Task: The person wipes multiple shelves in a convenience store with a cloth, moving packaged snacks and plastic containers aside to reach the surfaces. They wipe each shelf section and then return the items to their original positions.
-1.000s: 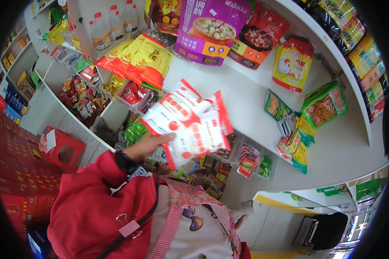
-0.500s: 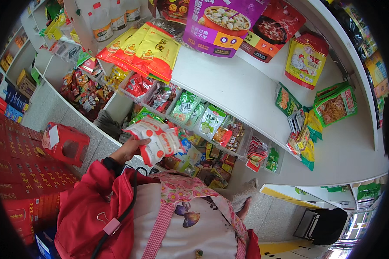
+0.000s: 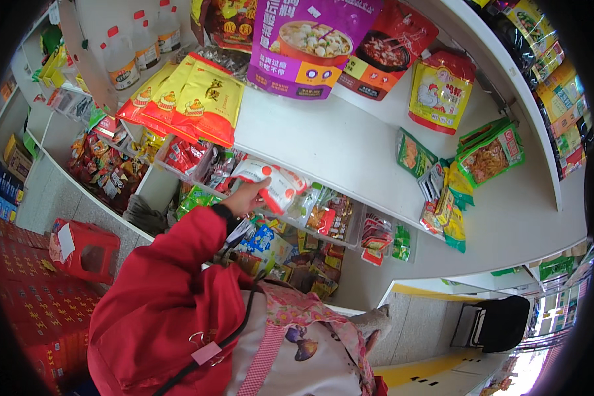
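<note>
My left hand (image 3: 245, 197), in a red sleeve with a dark cuff, grips white-and-red soft packets (image 3: 282, 191). They seem to be more than one, overlapping. The packets are over the row of clear plastic bins (image 3: 355, 231) under the white shelf's front edge, covering part of the bins. Around them lie red packets (image 3: 183, 156) in a bin to the left and brown-and-red packets (image 3: 332, 218) to the right. My right hand does not show.
On the white shelf (image 3: 297, 129) are yellow-and-red bags (image 3: 201, 102), a purple pouch (image 3: 305, 53) and green packs (image 3: 492, 158). Clear bottles (image 3: 119, 66) stand at the far left. Below are loose snack packs (image 3: 109, 171), a red plastic stool (image 3: 89, 251), stacked red cartons (image 3: 36, 297) and a black chair (image 3: 501, 325).
My left hand has carried the white-and-red packets up and to the right, from above the lower heap of packs to the row of bins. The view has shifted slightly.
</note>
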The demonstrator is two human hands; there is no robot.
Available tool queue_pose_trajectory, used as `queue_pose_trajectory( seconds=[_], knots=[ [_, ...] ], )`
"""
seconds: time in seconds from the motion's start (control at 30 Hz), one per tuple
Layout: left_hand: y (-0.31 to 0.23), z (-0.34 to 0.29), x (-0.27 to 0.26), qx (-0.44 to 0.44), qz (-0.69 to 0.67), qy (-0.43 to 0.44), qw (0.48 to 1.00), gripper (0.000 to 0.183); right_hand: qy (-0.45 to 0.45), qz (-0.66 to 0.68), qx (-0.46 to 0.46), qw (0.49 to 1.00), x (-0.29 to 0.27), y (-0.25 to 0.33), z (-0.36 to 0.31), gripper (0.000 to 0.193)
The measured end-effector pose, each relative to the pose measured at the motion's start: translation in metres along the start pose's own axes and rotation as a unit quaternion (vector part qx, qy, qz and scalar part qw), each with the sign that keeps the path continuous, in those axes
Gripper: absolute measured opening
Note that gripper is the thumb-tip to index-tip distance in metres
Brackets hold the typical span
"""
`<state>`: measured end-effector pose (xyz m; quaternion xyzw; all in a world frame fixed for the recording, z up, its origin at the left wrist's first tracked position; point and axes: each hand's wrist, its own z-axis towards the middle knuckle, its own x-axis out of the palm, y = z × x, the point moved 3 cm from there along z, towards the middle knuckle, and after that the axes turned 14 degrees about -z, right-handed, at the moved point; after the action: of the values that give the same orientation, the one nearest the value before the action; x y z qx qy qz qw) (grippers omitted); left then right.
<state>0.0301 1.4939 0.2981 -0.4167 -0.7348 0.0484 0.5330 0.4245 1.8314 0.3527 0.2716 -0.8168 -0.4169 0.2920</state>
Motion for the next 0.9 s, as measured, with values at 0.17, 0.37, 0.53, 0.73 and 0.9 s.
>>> queue_pose_trajectory(
  seconds=[0.17,0.37,0.53,0.73,0.9],
  knots=[
    [0.024,0.044,-0.037,-0.020,0.030,-0.051,0.998,0.032,-0.089,-0.019,0.012,0.996,-0.024,-0.010,-0.009,0.071],
    [-0.001,0.007,-0.028,0.167,0.407,0.139,0.887,0.041,-0.036,-0.064,-0.067,0.995,-0.001,0.006,-0.002,0.063],
    [-0.021,-0.044,0.008,-0.017,0.174,-0.079,0.981,0.036,-0.049,-0.177,-0.150,0.972,0.047,0.058,0.039,0.049],
    [-0.086,-0.095,0.110,0.397,0.575,0.023,0.715,0.015,0.065,-0.327,-0.281,0.900,0.143,0.194,0.080,0.056],
    [-0.120,-0.057,0.152,0.536,0.652,-0.022,0.536,0.015,-0.135,-0.674,-0.369,0.626,0.220,0.271,0.151,0.053]
  ],
)
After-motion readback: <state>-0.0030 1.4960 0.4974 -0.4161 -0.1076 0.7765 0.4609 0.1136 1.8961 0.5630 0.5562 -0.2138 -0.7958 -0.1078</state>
